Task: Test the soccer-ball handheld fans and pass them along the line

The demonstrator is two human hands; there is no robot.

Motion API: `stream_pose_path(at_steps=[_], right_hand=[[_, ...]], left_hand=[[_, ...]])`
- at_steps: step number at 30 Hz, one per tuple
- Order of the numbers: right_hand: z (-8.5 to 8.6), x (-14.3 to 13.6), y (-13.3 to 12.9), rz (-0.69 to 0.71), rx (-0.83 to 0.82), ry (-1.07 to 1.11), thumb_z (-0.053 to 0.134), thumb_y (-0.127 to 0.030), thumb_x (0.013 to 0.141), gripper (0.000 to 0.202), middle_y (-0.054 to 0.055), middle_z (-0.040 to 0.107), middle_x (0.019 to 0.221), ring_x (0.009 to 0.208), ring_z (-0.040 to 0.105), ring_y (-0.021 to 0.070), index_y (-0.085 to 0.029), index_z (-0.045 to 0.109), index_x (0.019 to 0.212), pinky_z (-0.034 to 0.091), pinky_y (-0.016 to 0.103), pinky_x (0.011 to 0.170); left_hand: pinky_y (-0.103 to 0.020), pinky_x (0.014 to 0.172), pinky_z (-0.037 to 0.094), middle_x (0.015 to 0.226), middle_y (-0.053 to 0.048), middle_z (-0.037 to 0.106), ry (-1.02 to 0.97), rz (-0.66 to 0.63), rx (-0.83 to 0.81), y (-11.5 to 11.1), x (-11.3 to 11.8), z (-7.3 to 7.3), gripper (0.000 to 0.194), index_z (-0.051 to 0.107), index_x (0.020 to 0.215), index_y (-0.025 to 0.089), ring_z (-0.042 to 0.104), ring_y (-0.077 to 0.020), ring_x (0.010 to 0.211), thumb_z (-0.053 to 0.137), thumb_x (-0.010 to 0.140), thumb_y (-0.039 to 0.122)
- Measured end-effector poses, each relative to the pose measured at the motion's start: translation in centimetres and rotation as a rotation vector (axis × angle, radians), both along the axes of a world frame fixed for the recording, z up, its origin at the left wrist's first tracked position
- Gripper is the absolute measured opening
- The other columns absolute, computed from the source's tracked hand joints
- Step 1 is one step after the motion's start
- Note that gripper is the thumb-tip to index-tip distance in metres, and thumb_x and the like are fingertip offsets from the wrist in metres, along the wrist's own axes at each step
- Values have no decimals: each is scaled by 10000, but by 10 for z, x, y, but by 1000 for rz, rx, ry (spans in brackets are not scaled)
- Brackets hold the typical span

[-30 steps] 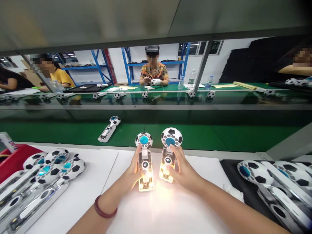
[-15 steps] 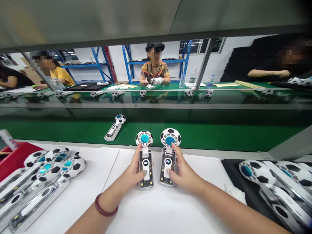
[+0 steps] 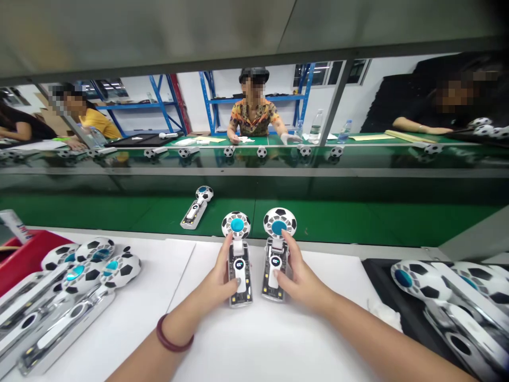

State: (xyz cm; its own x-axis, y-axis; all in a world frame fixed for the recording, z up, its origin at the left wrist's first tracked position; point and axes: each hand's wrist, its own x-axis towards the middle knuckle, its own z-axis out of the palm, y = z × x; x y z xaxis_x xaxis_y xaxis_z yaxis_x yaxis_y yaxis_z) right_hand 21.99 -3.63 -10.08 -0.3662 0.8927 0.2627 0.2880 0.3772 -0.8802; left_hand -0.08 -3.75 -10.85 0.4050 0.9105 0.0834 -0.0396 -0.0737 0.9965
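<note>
Both grips are full here. Left hand (image 3: 222, 281) is wrapped around the left gadget (image 3: 239, 264), a clear-bodied stick with a soccer-ball head and a blue disc on it, thumb pressed on the white front panel and index finger up by the ball. Right hand (image 3: 300, 278) has the same kind of hold on the right gadget (image 3: 275, 261), with the index fingertip right at the blue disc. Both little screens read 100. The two sit side by side near the middle of the white desk's (image 3: 254, 339) far edge, not touching each other; can't tell if their bottoms rest on it.

There's a dark red bracelet (image 3: 175, 349) on the left wrist. More of the same are piled (image 3: 59, 331) along the desk's left edge, with a red bin (image 3: 29, 260) by the far left corner. Over at the right edge there's a black tray (image 3: 384, 281) with others in it, and a crumpled white cloth (image 3: 387, 317) just beside it. Past the far edge, one lone gadget (image 3: 194, 211) lies on the green belt (image 3: 338, 212).
</note>
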Motion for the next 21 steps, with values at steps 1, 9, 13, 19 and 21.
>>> stream_pose_path(at_steps=[1,9,13,19,21], right_hand=[[0,0,0,2,1,-8,455,-174,786,711,95,207,1385,1298,259,225,-297,75,1374,215,449,1068],[-3,0,1,18,9,-58,484,-173,760,776,106,176,1398,1304,259,245,-312,38,1379,239,462,1054],[-2,0,0,29,64,-138,480,-165,756,791,106,146,1398,1328,218,253,-321,19,1378,264,448,1048],[1,1,-3,30,78,-227,470,-168,767,783,133,87,1418,1331,217,289,-306,0,1378,271,472,1043],[1,1,-2,34,82,-248,473,-170,770,785,138,71,1422,1323,236,305,-306,-2,1381,286,480,1034]], left_hand=[[-391,920,363,1290,-137,388,8,3,6,0,0,0,981,-92,1408,269,491,-255,1040,604,750,483],[-385,893,387,1194,-119,475,24,-34,-60,-2,2,7,1018,-198,1375,287,527,-221,973,616,766,361],[-399,909,370,1188,-123,477,19,-46,-66,-3,1,8,1013,-200,1375,282,529,-220,966,610,772,364],[-408,945,353,1306,-151,388,23,-43,-46,-3,0,7,998,-189,1381,277,503,-247,1053,602,779,375],[-407,950,354,1344,-150,358,34,-44,-44,-3,0,6,984,-182,1382,286,493,-254,1082,596,785,366]])
